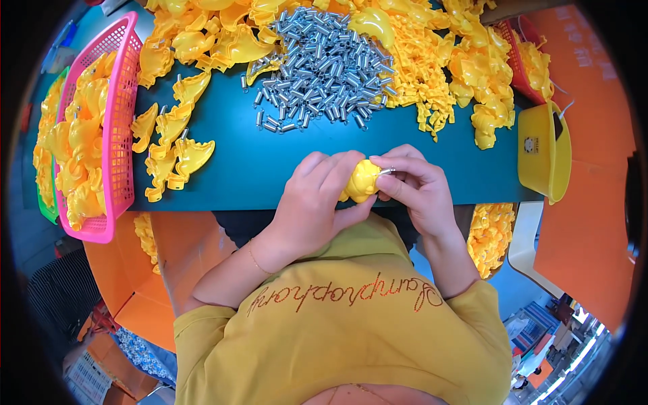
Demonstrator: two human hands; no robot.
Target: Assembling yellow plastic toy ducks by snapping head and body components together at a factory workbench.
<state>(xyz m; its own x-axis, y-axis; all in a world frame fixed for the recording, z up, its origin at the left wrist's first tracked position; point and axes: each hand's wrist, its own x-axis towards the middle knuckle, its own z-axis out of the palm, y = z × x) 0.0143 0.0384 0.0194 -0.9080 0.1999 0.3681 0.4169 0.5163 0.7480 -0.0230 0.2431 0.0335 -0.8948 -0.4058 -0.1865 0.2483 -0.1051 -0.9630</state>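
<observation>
A rounded yellow plastic part [363, 179] is gripped by my left hand [314, 192], the fingers wrapped over its left side. Between the thumb and fingertips of my right hand [420, 189] is a small silver metal spring [387, 171], its end against the right side of the yellow part. Both hands meet just above the near edge of the green table [250, 169]. Beyond them lies a heap of silver springs [324, 71]. The undersides of the yellow part and some of my fingertips are hidden.
Yellow shell pieces [177, 145] lie at the left, beside a pink basket [123, 145] full of similar parts. Small yellow pieces [420, 74] are heaped back right. A yellow bin [540, 152] hangs at the right edge, near a red basket [516, 64].
</observation>
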